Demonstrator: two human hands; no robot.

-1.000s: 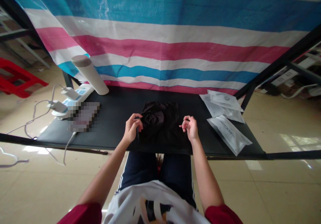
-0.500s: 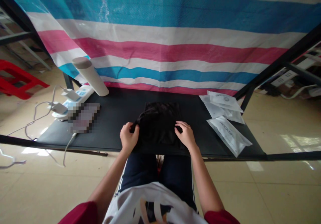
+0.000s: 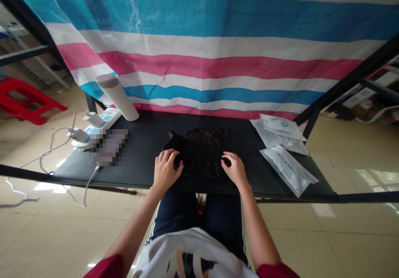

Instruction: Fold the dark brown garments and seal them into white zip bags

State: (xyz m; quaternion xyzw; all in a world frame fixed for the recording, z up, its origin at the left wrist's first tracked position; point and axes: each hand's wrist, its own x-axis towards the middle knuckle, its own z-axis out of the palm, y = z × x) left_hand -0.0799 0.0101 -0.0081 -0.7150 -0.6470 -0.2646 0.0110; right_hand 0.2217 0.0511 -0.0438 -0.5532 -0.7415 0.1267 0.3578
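Observation:
A folded piece of black cloth (image 3: 202, 151) lies on the black tabletop (image 3: 146, 132) in front of me, low in contrast against it. Its left part is bunched up, with a small raised corner. My left hand (image 3: 166, 169) rests on the bunched left edge, thumb spread away from the curled fingers. At the right edge of the cloth, my right hand (image 3: 236, 169) has thumb and forefinger curved close together on the fabric. The exact grip of its fingertips is hard to make out, dark on dark.
To the left are a pixelated phone-like slab (image 3: 109, 147) with a cable, a power strip (image 3: 107, 118) with chargers, and a leaning white bottle (image 3: 120, 97). Several white plastic packets (image 3: 288, 168) lie at the right. A striped sheet (image 3: 202, 68) hangs behind; a red stool (image 3: 26, 99) stands left.
My left hand has opened from a pinch and moved slightly right over the cloth. The cloth's left part is now folded over and bunched. My right hand has hardly moved.

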